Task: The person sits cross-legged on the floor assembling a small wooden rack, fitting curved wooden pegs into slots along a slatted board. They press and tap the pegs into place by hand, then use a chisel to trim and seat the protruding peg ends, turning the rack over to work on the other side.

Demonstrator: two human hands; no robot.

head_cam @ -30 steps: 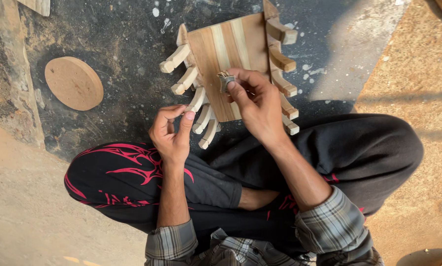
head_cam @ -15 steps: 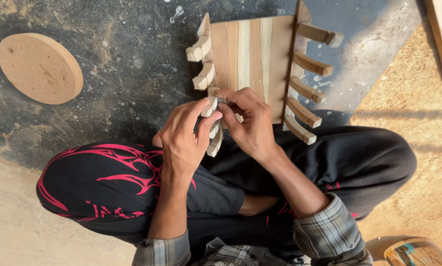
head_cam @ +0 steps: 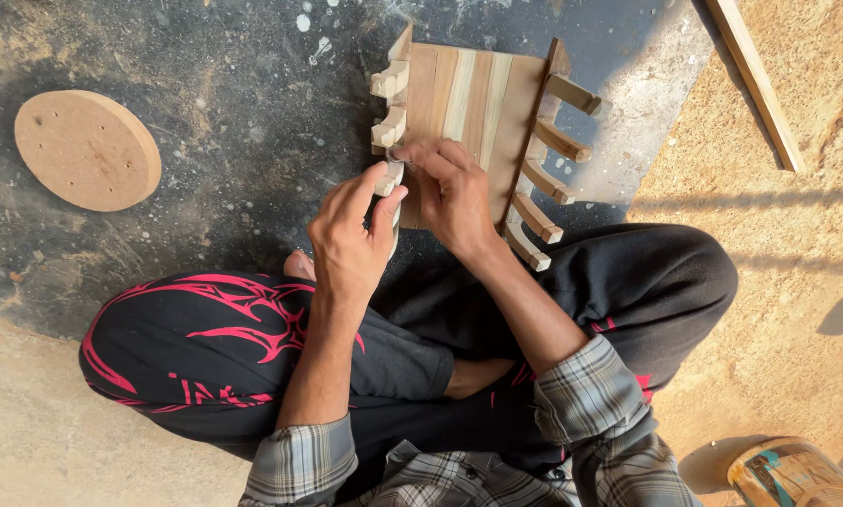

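Evidently both hands met over the striped wooden panel with curved pegs along two edges (head_cam: 478, 122), which lay on the dark floor at twelve o'clock from the crossed legs.

Stiff and light by its look, it seemed safest held by its flat edges. The left hand (head_cam: 351, 239) pinched a pale peg (head_cam: 388, 178) closed-fingered; the right hand (head_cam: 454, 192) curled shut, perhaps on something small. A round wooden disc (head_cam: 85, 148) lay at ten o'clock.

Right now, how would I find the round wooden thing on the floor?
Start at the dark, dusty floor patch in front of the seated person. Look past the left hand, well away from the striped wooden rack. The round wooden disc lies flat by itself, the only circle, with small holes in its top.
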